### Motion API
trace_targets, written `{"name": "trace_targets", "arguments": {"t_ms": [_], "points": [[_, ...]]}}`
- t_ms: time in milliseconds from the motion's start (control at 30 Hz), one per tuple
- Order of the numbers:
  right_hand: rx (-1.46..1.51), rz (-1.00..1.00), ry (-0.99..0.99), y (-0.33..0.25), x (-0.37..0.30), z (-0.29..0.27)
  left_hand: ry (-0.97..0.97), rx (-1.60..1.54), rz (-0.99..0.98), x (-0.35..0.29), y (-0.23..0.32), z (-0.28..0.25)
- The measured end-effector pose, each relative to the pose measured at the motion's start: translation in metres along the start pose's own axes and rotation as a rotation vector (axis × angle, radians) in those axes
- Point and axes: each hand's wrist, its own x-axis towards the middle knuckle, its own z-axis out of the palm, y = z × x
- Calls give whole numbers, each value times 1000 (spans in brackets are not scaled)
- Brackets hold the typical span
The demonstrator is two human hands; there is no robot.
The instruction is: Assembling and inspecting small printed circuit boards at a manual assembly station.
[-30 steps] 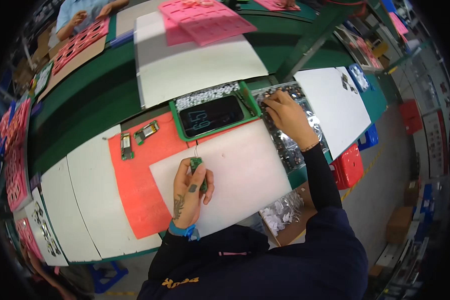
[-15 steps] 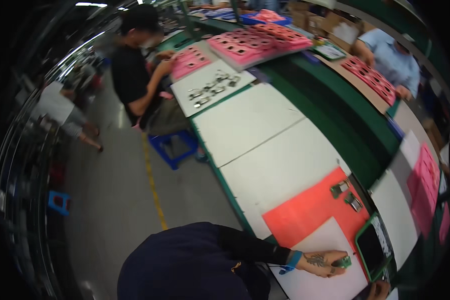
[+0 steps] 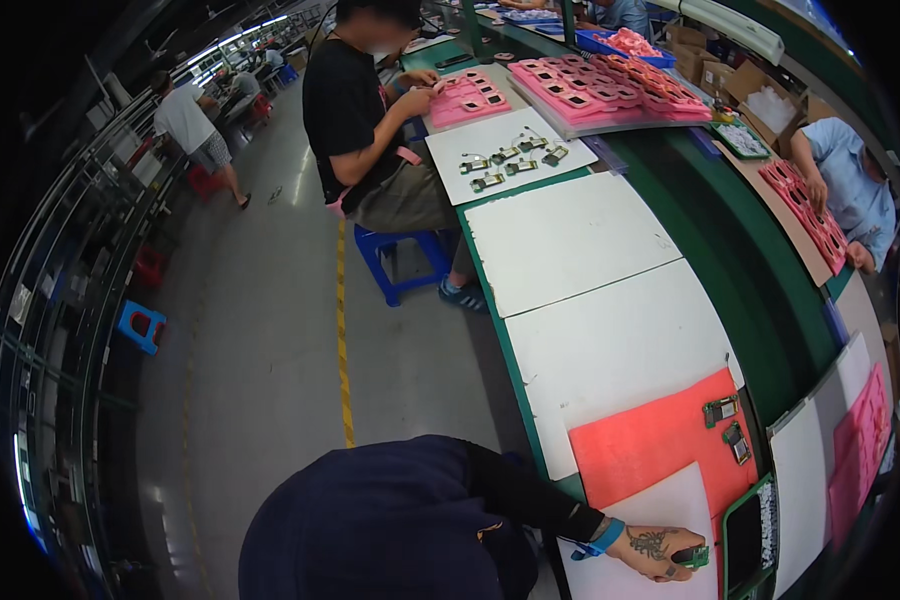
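Observation:
My left hand [image 3: 658, 552], a blue strap around its wrist, pinches a small green circuit board [image 3: 692, 556] between thumb and fingers. It is over a white sheet [image 3: 670, 500] that lies partly on an orange-red mat [image 3: 620, 445]. On the mat's far right part lie two small circuit boards with metal-coloured parts, an upper board [image 3: 720, 409] and a lower board [image 3: 737, 443]. Right beside the hand stands a green-rimmed black tray [image 3: 742, 535] with small white pieces along one side. My right hand is out of view.
White boards [image 3: 580, 240] cover the bench beyond the mat. Farther along, several circuit boards [image 3: 505, 156] lie on another white board. A green conveyor belt [image 3: 710, 230] runs alongside, with pink foam trays [image 3: 600, 85] near its far end. Co-workers sit at left [image 3: 360, 110] and right [image 3: 850, 190].
The view has shifted, so the bench now appears farther right and lower. My left hand still holds the circuit board above the white sheet. A hand at the lower right edge has left view.

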Motion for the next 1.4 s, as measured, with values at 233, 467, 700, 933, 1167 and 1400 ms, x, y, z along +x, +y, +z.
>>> {"name": "trace_targets", "arguments": {"t_ms": [233, 467, 700, 933, 1167, 1400], "points": [[278, 26, 124, -56, -29, 39, 115, -20, 68, 14, -39, 11], [304, 166, 71, -61, -38, 46, -59, -90, -261, -12, 59, -11], [529, 276, 302, -52, -34, 118, 61, -145, -76, -13, 36, 0], [327, -14, 402, -65, -17, 147, 30, -88, -210, -22, 93, -48], [571, 61, 410, -64, -30, 147, -3, -191, -405, -16, 106, -33], [569, 86, 435, -62, -30, 146, -36, -156, -371, -18, 101, -32]]}}
